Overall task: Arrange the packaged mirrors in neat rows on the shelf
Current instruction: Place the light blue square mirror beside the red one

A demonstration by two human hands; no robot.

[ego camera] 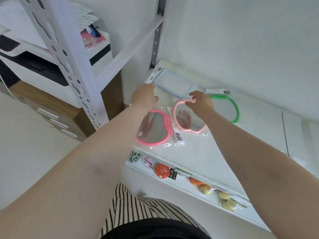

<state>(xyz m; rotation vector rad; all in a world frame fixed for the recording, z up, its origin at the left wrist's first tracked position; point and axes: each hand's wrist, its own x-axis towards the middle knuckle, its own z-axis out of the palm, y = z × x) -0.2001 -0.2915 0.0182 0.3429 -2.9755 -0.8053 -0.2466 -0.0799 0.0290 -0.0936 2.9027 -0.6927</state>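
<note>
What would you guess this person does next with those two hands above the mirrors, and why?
Probably the right hand closes on the top rim of the pale pink mirror and nudges it square with the bright pink mirror beside it. Its fingers curl just at that rim, and the two packets lie at slightly different angles. The left hand hovers by the blue rectangular mirror.

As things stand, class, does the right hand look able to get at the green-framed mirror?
Probably yes. The right hand hovers at the pale pink mirror, and the green-framed mirror lies just beside it on the same shelf, with nothing in between.
</note>
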